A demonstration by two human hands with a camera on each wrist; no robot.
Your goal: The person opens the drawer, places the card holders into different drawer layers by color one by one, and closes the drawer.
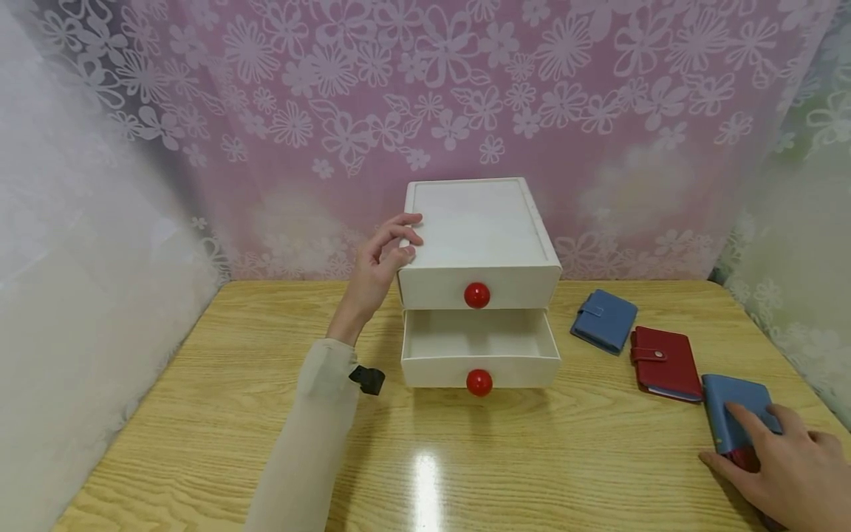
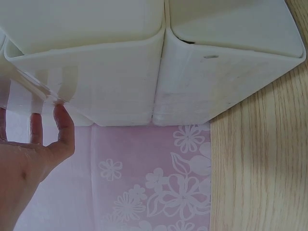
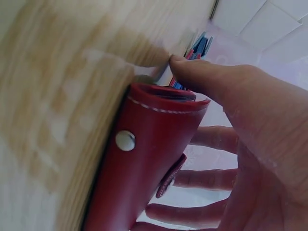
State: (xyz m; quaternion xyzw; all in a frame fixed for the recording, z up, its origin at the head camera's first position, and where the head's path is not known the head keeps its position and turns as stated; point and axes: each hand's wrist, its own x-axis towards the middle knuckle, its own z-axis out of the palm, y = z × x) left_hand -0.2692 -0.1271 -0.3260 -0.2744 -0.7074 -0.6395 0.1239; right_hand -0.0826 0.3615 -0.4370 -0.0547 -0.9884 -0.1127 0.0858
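Observation:
A white two-drawer cabinet (image 1: 479, 229) with red knobs stands at the back middle of the table. Its lower drawer (image 1: 439, 373) is pulled out and the upper one is closed. My left hand (image 1: 375, 277) rests on the cabinet's top left edge, fingers lightly bent; the left wrist view has its fingertips at the white side wall. At the far right, my right hand (image 1: 791, 465) reaches over a blue wallet (image 1: 734, 395) and a red wallet (image 3: 149, 154) with a metal snap. Around this red wallet the thumb and fingers are spread, its lower part hidden in the head view.
Another blue wallet (image 1: 606, 319) and another red wallet (image 1: 665, 362) with a snap strap lie right of the cabinet on the wooden table (image 1: 219, 414). A flowered pink curtain (image 1: 319, 133) hangs behind the table. A black object (image 1: 368, 380) shows at my left wrist.

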